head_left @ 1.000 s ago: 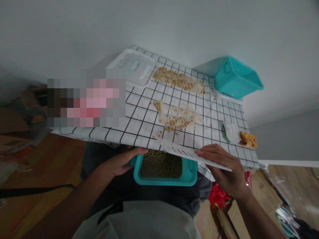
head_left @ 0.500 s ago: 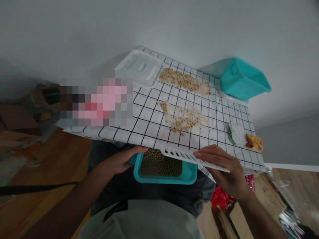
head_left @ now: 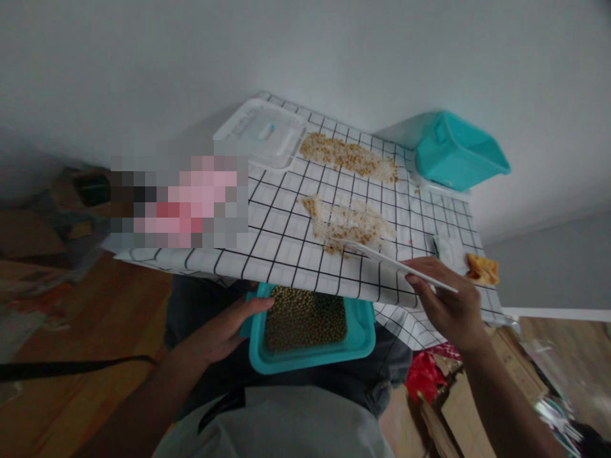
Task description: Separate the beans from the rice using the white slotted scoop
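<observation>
The table [head_left: 267,248] fills the space before me, its near edge slanting down to the right with the checked cloth hanging over it. Its left end is blurred, so I cannot tell what room is there. A bare strip lies between the near edge and the closer grains; another runs between the two heaps. The bin [head_left: 458,152] stands at the far right, by the wall; the lid [head_left: 262,141] lies flat at the far left.

Just below the near edge is the tub [head_left: 312,364], open upward, its long axis running left to right, its far rim partly hidden by the cloth. Green beans [head_left: 305,321] cover its floor. My left hand [head_left: 233,324] has its left end, thumb over the rim, lower fingers hidden.

The far heap [head_left: 348,157] and near heap [head_left: 351,222] both stretch left to right.

My right hand [head_left: 449,299] pinches the scraper [head_left: 396,261] firmly between thumb and fingers. Its long axis points away and leftward, tip at the near heap's front edge; I cannot tell whether they touch.
</observation>
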The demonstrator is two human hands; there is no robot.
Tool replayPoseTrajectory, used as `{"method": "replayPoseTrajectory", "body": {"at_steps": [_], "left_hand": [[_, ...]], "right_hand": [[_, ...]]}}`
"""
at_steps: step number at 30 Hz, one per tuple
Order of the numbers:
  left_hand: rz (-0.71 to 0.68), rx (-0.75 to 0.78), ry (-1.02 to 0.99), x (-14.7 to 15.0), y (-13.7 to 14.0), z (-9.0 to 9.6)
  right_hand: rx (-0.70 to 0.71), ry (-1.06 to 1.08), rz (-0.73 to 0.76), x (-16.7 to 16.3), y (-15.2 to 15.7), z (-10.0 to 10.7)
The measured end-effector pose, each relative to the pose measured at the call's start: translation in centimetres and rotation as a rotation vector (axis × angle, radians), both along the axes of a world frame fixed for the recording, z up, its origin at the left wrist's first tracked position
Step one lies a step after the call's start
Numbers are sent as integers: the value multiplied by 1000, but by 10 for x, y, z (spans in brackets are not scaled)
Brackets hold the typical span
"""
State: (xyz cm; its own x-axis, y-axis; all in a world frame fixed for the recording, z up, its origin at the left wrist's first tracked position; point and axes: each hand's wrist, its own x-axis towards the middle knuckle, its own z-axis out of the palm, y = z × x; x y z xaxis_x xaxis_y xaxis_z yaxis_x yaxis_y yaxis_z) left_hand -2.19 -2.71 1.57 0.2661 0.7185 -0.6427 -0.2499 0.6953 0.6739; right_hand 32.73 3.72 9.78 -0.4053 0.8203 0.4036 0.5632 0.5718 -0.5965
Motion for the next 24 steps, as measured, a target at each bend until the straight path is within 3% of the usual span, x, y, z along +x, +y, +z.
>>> {"method": "replayPoseTrajectory", "body": {"at_steps": [5,12,24], "left_hand": [[78,-160,-91,6,-6,-10],[114,-134,-140,12,-8,-14],[98,-34,13,17,-13,-18]], "right_hand": [[-51,21,49,-5,-1,-5],[-88,53,139,-3,-14,-4],[-144,86,222,1,-40,0]]}}
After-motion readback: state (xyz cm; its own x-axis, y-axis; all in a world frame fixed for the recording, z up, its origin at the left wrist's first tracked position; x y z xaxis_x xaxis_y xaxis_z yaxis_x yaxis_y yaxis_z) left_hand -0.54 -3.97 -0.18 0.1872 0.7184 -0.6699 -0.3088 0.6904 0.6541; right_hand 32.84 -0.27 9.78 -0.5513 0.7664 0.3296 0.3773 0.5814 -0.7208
